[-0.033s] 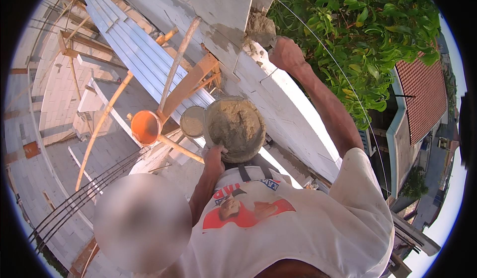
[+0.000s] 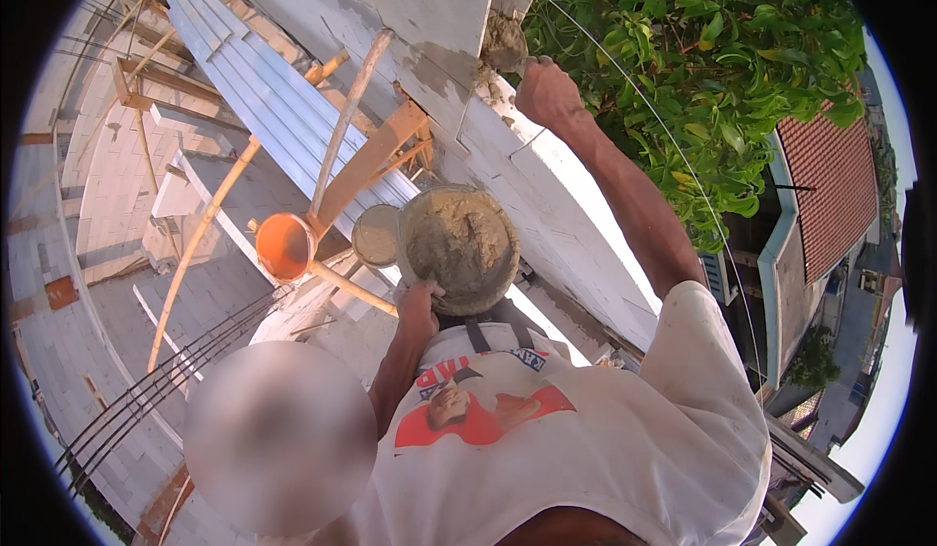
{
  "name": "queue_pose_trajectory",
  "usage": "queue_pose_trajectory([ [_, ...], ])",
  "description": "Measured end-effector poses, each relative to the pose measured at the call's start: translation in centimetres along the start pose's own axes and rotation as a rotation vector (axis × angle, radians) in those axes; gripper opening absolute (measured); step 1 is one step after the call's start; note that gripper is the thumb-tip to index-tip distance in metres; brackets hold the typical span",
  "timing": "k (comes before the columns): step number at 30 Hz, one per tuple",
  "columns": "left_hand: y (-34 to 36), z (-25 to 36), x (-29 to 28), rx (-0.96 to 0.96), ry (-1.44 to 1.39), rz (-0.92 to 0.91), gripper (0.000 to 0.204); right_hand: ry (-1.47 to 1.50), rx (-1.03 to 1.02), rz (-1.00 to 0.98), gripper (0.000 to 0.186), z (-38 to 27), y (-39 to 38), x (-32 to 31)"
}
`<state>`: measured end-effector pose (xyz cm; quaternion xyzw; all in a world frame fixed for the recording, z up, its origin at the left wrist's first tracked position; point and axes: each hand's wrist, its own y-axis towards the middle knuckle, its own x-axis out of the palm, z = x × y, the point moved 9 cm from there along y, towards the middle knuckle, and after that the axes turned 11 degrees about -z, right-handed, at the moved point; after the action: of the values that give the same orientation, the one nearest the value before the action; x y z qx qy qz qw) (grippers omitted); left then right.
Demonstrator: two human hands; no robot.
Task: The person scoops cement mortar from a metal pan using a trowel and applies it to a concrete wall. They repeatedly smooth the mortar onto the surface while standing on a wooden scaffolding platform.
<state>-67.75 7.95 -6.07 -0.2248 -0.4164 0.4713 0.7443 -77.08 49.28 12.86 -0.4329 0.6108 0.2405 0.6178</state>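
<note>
My left hand is closed on the near-left rim of a round, mortar-smeared bucket. Wet grey mortar fills the bucket in a rough heap. Out at arm's length, my right hand is a fist around what looks like a trowel, its handle hidden by the fingers. A lump of mortar lies just beyond the fist, against the end of a grey block on the wall. Mortar patches mark the top of the pale block wall below the right forearm.
Left of the bucket are a smaller round container and an orange bucket. Wooden props, bamboo poles, corrugated sheets and rebar lie leftward. A thin line crosses before leafy branches at the right.
My right hand has shifted slightly left and up, with the mortar lump nearer the block's end. My left hand and the bucket have barely moved.
</note>
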Motion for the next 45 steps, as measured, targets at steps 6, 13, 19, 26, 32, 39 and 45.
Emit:
queue_pose_trajectory([
  [6, -1.0, 0.7, 0.6, 0.053, -0.065, -0.012, 0.030, 0.119, -0.001, 0.240, 0.032, 2.1, -6.0, 0.5],
  [13, -1.3, 0.0, 0.4, 0.052, -0.007, 0.055, 0.021, 0.087, -0.168, -0.147, 0.024, 2.0, -19.9, 3.9],
  [19, -1.5, -0.7, 1.4, 0.036, 0.012, 0.000, 0.023, -0.308, -0.295, -0.551, 0.014, -3.0, -20.7, 13.2],
  [26, -1.9, -0.5, 2.5, 0.031, -0.019, 0.003, 0.036, -0.023, -0.526, -0.712, 0.017, -4.3, -19.7, 23.7],
  [32, -1.8, -0.5, 1.2, 0.037, 0.010, 0.012, 0.037, 1.118, 0.028, -0.954, 0.021, -0.5, -21.7, 31.0],
  [39, -2.1, 0.4, 1.9, 0.045, 0.002, 0.031, 0.028, 0.795, -0.433, -0.607, 0.033, 0.8, -23.8, 31.0],
  [45, -1.0, -0.6, 1.3, 0.006, 0.009, -0.027, 0.028, 0.640, -0.196, -0.731, 0.036, -1.2, -24.1, 21.3],
])
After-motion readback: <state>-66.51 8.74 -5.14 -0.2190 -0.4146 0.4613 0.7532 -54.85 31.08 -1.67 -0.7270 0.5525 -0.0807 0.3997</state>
